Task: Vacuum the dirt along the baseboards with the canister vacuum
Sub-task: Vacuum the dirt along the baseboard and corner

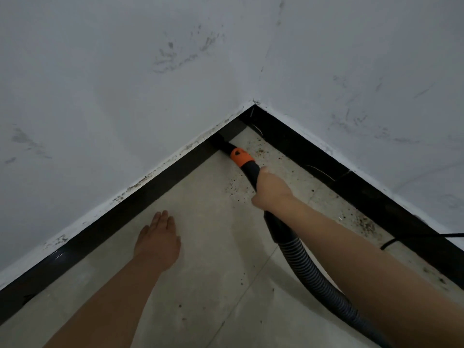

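My right hand grips the black handle of the vacuum hose, just behind its orange collar. The black nozzle touches the left black baseboard close to the room corner. Behind my hand the ribbed hose runs down to the lower right. Brown dirt specks lie on the grey floor tiles beside the nozzle, and more dirt lies along the right baseboard. My left hand is held flat with straight fingers over the floor, holding nothing. The canister is out of view.
Two scuffed white walls meet at the corner. A thin black cable runs in from the right edge onto the floor by the right baseboard. Grey floor tiles spread toward me.
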